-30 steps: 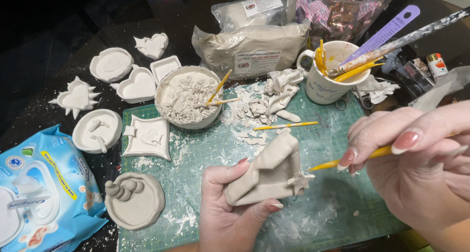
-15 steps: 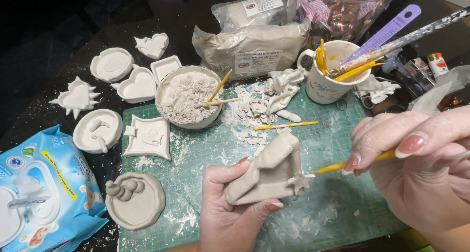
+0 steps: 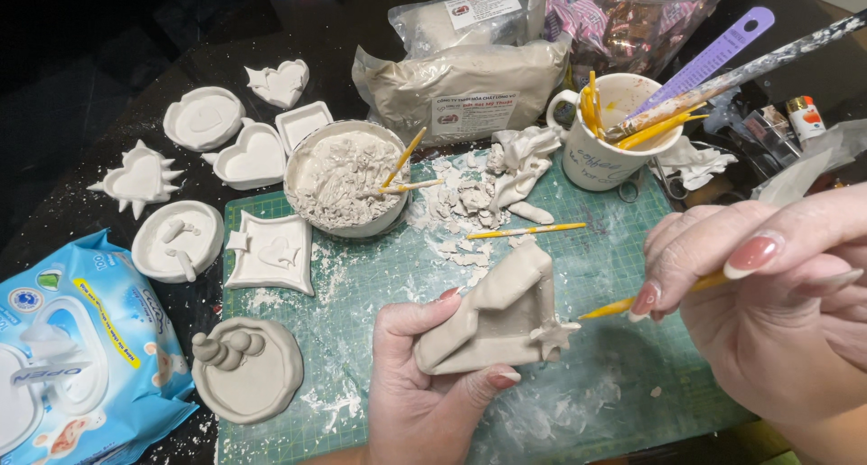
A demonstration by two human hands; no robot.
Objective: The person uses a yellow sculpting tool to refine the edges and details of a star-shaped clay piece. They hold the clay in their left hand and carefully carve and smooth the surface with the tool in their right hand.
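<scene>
- Left hand (image 3: 424, 384): clasped around the grey, folded wedge-shaped clay piece (image 3: 492, 320), held just above the green gridded cutting mat (image 3: 379, 275), thumb across the lower front edge.
- Right hand (image 3: 768, 320): pinching a thin yellow wooden modelling stick (image 3: 632, 301); its tip meets the clay piece's right edge, beside a small protruding nub.
- Handling, as judged: damp-looking clay likely dents easily; light tool strokes and firm left-hand support should keep the shape.
- Grey bowl of clay scraps (image 3: 345, 178): behind the piece, two sticks resting in it.
- Loose clay crumbs (image 3: 470, 199): scattered mid-mat; best kept off the worked edge.
- White mug of tools (image 3: 607, 140): far right of the mat.
- Round clay dish with small lumps (image 3: 248, 370): left, on the surface.
</scene>
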